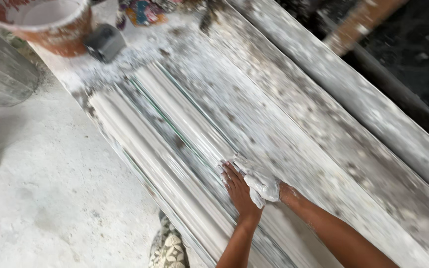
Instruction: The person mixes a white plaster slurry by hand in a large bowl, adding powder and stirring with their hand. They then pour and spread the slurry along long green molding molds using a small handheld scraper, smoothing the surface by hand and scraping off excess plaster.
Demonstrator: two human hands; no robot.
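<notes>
Left hand [238, 186] flat, fingers spread, pressed on the long white ribbed plaster moulding [184, 149]. Right hand [266, 186] just beside it, touching, clenched round a lump of wet white plaster [259, 179] held against the moulding's grooves. Judgement: smoothing goes best with even pressure along the ribs, the left hand steadying. Well ahead of the hands, a plaster-smeared orange bucket [58, 27] holds pale white mix; a small grey block [104, 42] lies just beside it.

A pale, dusty concrete floor [50, 198] lies left of the long plaster-spattered bench [323, 129]; daylight falls evenly, darkness beyond.
</notes>
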